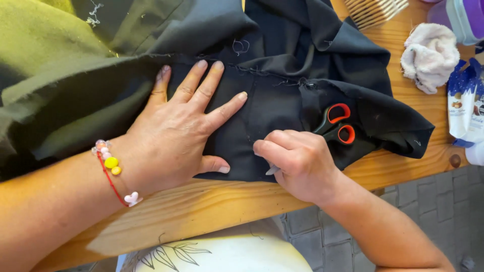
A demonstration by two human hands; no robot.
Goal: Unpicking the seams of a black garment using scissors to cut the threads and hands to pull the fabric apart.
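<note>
My left hand (184,131) lies flat with fingers spread on a piece of black fabric (272,108), pressing it onto the wooden table (201,206). A beaded red bracelet is on that wrist. My right hand (300,161) is closed around a small tool with a light grey tip (272,170), held at a stitched seam in the fabric near my left thumb. Loose threads show along the seam. Scissors with black and red-orange handles (337,125) rest on the fabric just beyond my right hand.
Olive-green cloth (45,45) is piled at the upper left. A crumpled white rag (429,55), blue-and-white packets (464,100) and a purple-lidded container (466,17) sit at the right. A slatted basket (373,10) stands at the top. Paved floor lies below the table edge.
</note>
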